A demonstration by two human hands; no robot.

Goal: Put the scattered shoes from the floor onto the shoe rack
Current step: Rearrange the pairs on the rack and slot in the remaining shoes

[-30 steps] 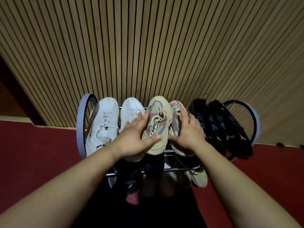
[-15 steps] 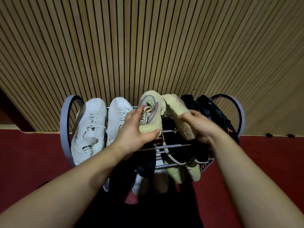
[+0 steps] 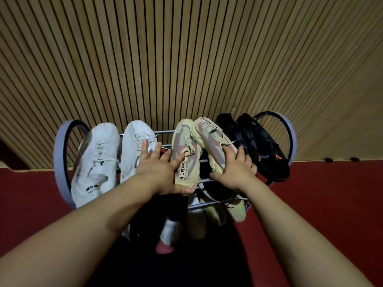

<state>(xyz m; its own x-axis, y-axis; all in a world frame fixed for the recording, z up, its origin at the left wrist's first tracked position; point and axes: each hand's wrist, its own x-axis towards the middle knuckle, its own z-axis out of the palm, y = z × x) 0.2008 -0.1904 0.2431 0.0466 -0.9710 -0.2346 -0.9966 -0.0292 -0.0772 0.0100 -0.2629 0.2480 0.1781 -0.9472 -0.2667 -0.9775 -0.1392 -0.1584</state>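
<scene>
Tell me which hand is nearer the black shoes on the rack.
Right. The right hand rests on the beige shoe beside the black shoes; the left hand sits farther off, on the other beige shoe.

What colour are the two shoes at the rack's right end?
Those shoes are black with small orange marks; the head view shows them.

White shoes (image 3: 97,154); beige shoes (image 3: 186,139) with red-grey patches; black shoes (image 3: 265,141), orange marks; red floor (image 3: 31,193); striped tan wall (image 3: 186,59).
</scene>
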